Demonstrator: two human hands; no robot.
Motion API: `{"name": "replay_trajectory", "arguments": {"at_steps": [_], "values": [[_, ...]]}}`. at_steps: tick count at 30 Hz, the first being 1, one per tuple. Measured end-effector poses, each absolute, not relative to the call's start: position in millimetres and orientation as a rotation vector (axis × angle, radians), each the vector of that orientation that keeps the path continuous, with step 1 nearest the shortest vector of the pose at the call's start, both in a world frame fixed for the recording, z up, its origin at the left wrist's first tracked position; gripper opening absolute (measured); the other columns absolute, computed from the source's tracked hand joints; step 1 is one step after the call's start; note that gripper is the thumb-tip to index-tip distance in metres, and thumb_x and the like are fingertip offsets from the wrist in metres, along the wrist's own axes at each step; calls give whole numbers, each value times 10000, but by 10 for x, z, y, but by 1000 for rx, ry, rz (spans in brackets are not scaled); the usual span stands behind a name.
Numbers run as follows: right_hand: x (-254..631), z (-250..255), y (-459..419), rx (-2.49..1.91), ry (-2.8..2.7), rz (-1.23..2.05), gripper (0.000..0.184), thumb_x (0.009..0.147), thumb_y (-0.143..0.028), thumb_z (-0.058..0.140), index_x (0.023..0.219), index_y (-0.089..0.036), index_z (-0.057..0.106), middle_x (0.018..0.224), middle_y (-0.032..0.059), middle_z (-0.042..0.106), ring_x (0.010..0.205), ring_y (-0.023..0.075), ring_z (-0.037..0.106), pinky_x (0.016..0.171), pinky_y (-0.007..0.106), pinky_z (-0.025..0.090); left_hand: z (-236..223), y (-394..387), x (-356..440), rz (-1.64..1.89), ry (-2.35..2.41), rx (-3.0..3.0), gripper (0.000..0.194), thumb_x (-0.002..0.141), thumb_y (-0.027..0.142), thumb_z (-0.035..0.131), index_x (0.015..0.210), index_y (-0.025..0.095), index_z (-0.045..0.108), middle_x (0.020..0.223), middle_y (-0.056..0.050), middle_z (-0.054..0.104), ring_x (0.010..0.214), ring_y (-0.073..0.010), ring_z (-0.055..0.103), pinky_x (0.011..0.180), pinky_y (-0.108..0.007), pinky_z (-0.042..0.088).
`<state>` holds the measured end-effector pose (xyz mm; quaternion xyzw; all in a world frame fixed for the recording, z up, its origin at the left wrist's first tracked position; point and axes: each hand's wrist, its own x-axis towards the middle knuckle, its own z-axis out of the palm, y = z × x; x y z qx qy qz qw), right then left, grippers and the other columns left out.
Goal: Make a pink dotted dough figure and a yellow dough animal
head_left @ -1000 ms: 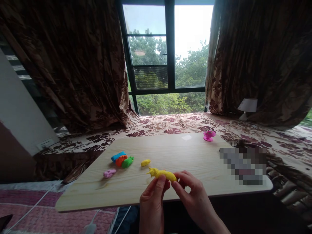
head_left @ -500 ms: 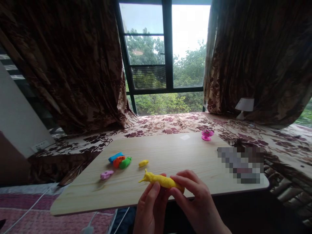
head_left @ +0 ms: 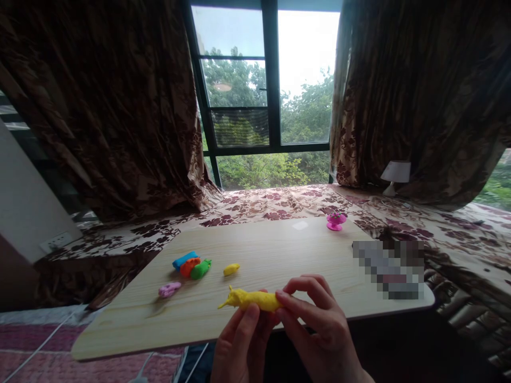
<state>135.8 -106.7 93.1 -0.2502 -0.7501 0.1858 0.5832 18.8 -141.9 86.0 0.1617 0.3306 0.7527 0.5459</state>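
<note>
A long roll of yellow modelling clay (head_left: 255, 299) is held up over the near edge of the table, with two thin horn-like points at its left end. My left hand (head_left: 241, 338) grips its middle from below, thumb pressed on the near side. The fingers and thumb of my right hand (head_left: 315, 319) pinch its right end, which they partly cover. Beyond the hands a small yellow clay piece (head_left: 231, 269) lies on the table. To its left, blue (head_left: 186, 260), orange (head_left: 189, 267) and green clay lumps (head_left: 201, 269) touch in a row, and a pink lump (head_left: 170, 289) lies nearer.
The pale wooden table (head_left: 131, 324) stands before a window ledge with flowered cloth (head_left: 275, 202). A bright pink clay piece with green dots (head_left: 336, 221) stands at its far right. A blurred-out item (head_left: 391, 271) lies on the right side. A small lamp (head_left: 395, 173) stands on the ledge.
My right hand's fingers have moved back to the very end of the yellow roll, pinching its tip. The whole view has shifted slightly, and the hands sit a little further left.
</note>
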Motion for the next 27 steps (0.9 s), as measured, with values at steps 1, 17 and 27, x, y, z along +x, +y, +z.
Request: {"name": "replay_trajectory", "arguments": {"at_steps": [1, 17, 27], "values": [[1356, 928, -1061, -586, -1754, 430, 413, 784, -71, 594, 1074, -362, 633, 940, 34, 585, 905, 203, 519, 759, 366, 493, 854, -1416, 184, 1789, 788, 383, 244, 618, 283, 756, 842, 189, 732, 849, -59, 733, 806, -208, 668, 706, -267, 546], [1405, 926, -1040, -582, -1659, 691, 308, 843, -173, 548, 1106, -318, 617, 1008, 44, 586, 928, 196, 553, 810, 355, 483, 872, -1419, 196, 1784, 824, 369, 251, 611, 260, 759, 848, 181, 731, 874, -57, 736, 771, -180, 671, 688, -242, 556], [1406, 932, -1042, -522, -1573, 1101, 115, 807, -267, 607, 906, -212, 624, 875, 34, 559, 805, 166, 552, 714, 284, 472, 872, -1441, 224, 1735, 770, 408, 252, 629, 313, 740, 846, 186, 735, 861, -81, 739, 870, -225, 666, 761, -269, 539]]}}
